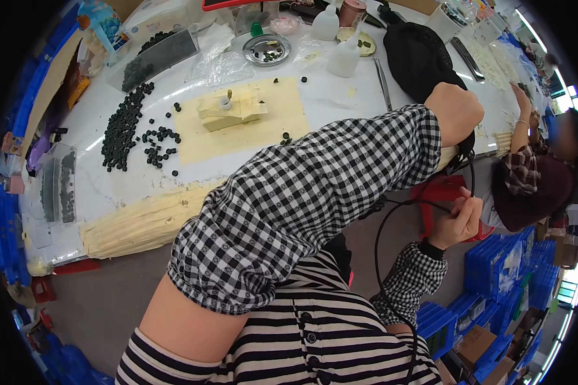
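Head view, looking down: the person's left hand (pixel 455 112), in a checked sleeve, was raised off the right edge of the white desk (pixel 331 96), fist closed around the top of a thin black cord (pixel 382 224). The right hand (pixel 459 221) sat lower, fingers pinched shut on the same cord, which looped down past the striped shirt (pixel 315 340). They seemed midway through handling the cord; next probably called for steady tension between both hands.
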Tool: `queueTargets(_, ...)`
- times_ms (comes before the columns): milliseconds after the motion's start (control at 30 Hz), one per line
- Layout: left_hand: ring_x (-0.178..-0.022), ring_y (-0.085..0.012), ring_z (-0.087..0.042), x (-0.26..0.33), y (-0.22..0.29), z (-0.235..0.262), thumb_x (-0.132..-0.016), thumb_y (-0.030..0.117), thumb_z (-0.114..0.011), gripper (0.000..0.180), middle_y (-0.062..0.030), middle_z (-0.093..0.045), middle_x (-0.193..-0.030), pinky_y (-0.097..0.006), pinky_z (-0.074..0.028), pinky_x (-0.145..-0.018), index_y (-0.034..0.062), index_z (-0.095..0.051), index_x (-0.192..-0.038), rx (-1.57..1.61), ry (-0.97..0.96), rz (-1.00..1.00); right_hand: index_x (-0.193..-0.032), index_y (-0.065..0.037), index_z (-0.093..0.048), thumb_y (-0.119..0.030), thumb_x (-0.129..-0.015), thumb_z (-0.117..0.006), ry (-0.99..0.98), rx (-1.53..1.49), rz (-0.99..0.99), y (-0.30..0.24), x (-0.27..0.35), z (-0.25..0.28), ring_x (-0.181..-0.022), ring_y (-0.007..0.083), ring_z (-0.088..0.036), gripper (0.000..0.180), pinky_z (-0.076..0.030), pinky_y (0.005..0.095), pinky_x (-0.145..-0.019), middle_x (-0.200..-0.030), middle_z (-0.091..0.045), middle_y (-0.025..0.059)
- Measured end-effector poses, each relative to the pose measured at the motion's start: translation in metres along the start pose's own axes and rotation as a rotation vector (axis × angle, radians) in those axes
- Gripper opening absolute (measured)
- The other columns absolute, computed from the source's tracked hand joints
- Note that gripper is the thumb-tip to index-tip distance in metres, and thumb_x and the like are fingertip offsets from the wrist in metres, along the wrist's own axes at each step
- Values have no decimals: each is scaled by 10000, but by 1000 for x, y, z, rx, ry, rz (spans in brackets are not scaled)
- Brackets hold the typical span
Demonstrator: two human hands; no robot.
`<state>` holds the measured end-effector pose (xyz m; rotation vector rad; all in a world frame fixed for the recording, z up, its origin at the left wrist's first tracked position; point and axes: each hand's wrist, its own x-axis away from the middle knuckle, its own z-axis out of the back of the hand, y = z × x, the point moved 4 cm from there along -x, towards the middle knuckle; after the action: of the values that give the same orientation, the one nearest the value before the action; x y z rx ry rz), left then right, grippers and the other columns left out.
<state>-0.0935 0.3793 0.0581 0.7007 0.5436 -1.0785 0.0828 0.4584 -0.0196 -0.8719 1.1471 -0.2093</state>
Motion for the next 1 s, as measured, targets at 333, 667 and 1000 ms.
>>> queueTargets(333,-708,-284,-680,7,15,-3,-657,59,-668,78,-145,-659,-776,-366,-531,-578,29,-658,-728,59,-103,-27,-855,32,-601,-253,-1012,-407,-438,-501,-577,24,16,55,-550,85,-375,379,-299,242,-544,-652,-444,5)
queueTargets(667,-693,-300,-679,7,14,1,-650,51,-654,56,-153,-650,-736,-367,-535,-578,25,-653,-699,55,-71,-13,-1080,11,-593,-179,-982,-480,-205,264,-218,9,-4,1,-842,179,-578,242,-456,308,-745,-902,-601,80)
queueTargets(1000,-688,-239,-677,7,18,-10,-717,107,-621,69,-101,-642,-740,-329,-530,-549,45,-642,-739,-19,-48,-75,-738,11,-556,-176,-897,-600,-445,752,119,-19,-41,-47,-604,319,-509,249,-406,394,-550,-714,-485,133)
